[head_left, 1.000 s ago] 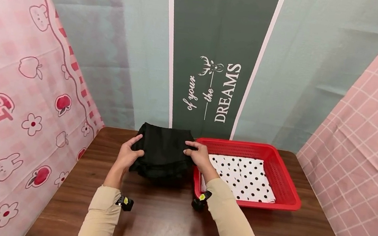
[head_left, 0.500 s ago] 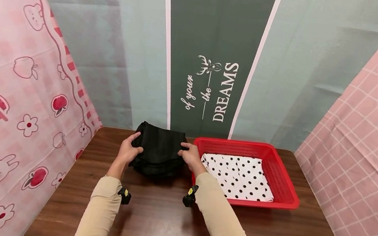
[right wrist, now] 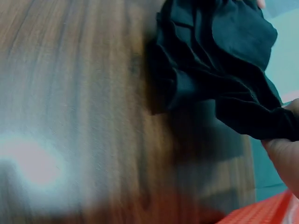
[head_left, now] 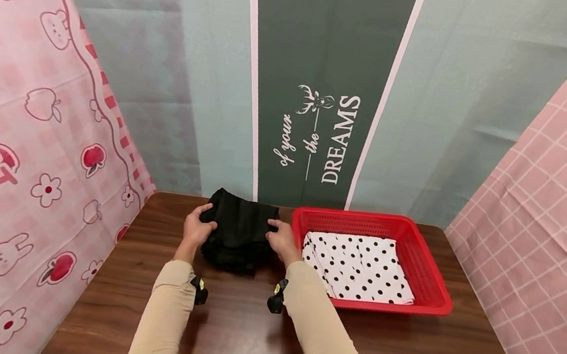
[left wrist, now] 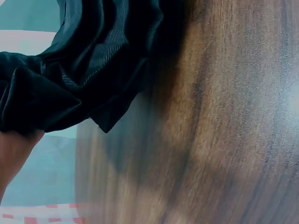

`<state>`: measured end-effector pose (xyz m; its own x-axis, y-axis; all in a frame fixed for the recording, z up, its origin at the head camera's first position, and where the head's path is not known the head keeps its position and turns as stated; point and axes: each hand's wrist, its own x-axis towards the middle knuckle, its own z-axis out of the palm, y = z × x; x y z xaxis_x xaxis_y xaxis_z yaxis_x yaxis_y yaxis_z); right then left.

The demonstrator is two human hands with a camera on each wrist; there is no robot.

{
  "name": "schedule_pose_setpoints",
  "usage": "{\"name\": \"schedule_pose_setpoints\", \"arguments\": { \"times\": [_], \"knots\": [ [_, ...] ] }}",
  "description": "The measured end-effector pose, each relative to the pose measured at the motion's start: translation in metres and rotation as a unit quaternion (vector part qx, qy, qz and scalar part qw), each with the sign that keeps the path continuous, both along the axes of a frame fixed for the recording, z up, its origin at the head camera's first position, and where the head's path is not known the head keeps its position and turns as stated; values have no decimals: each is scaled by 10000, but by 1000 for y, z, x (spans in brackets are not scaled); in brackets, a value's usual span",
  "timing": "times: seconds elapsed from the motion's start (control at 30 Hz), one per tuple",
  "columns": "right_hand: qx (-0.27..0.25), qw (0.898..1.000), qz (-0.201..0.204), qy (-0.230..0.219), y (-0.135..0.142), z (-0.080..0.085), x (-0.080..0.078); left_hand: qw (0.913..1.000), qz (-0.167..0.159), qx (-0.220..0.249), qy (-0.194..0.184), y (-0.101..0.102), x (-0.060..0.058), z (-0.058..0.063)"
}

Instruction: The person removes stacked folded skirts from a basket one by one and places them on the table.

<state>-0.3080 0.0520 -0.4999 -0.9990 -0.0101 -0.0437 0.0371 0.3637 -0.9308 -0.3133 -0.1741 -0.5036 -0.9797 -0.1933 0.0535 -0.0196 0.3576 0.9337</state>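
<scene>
In the head view, a black folded cloth (head_left: 240, 225), layered and creased along its front, is stretched between the two hands at the back of the table, left of the basket. My left hand (head_left: 197, 230) pinches its left side between thumb and fingers. At the opposite side my right hand (head_left: 283, 241) grips the edge, beside the basket's left wall. From the left wrist, the loose folds of the cloth (left wrist: 103, 56) hang close over the wood. The right wrist view has the thumb under a gathered corner of the cloth (right wrist: 261, 116); most fingers are hidden.
A red plastic basket (head_left: 429, 274) stands on the right with a white, black-dotted folded cloth (head_left: 363, 268) inside. The brown wooden table (head_left: 235, 338) ends at a printed curtain (head_left: 328, 39) behind. Pink patterned curtains (head_left: 51, 140) flank both sides.
My right hand and the black cloth's right side have shifted left, off the basket's edge. The hands are slightly closer together, both still gripping the cloth. The basket stays put.
</scene>
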Motion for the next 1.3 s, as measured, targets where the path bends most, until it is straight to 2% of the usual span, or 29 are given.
{"name": "schedule_pose_setpoints", "arguments": {
  "times": [0.17, 0.27, 0.43, 0.57, 0.73, 0.83, 1.0, 1.2, 1.3],
  "knots": [
    [-52, 10000, -5, -25, -8, -13, 2, 9997, 12, 72, -241, 7, -3, -11],
    [-48, 9999, 27, -121, -9, -16, 3, 9987, -13, 282, -433, 11, -3, -16],
    [-294, 9959, 410, -751, -6, -16, 5, 9967, -118, 459, -664, 9, -1, -16],
    [-543, 9897, 513, -1223, -4, -15, 5, 9947, -448, -48, -928, 5, 1, -10],
    [3, 9929, 301, -1153, -6, -14, 5, 9872, -542, -849, -1235, -1, 3, -9],
    [267, 9948, 279, -940, -7, -14, 6, 9857, -344, -1163, -1174, -5, 4, -11],
    [319, 9961, 644, -518, -7, -13, 5, 9897, 62, -1147, -858, -9, 6, -11],
    [317, 9910, 926, -914, -2, -6, 5, 9946, 334, -786, -592, -20, 9, -10],
    [344, 9884, 1016, -1073, 5, 3, 7, 9965, 336, -648, -412, -22, 11, -14]
  ]
}}
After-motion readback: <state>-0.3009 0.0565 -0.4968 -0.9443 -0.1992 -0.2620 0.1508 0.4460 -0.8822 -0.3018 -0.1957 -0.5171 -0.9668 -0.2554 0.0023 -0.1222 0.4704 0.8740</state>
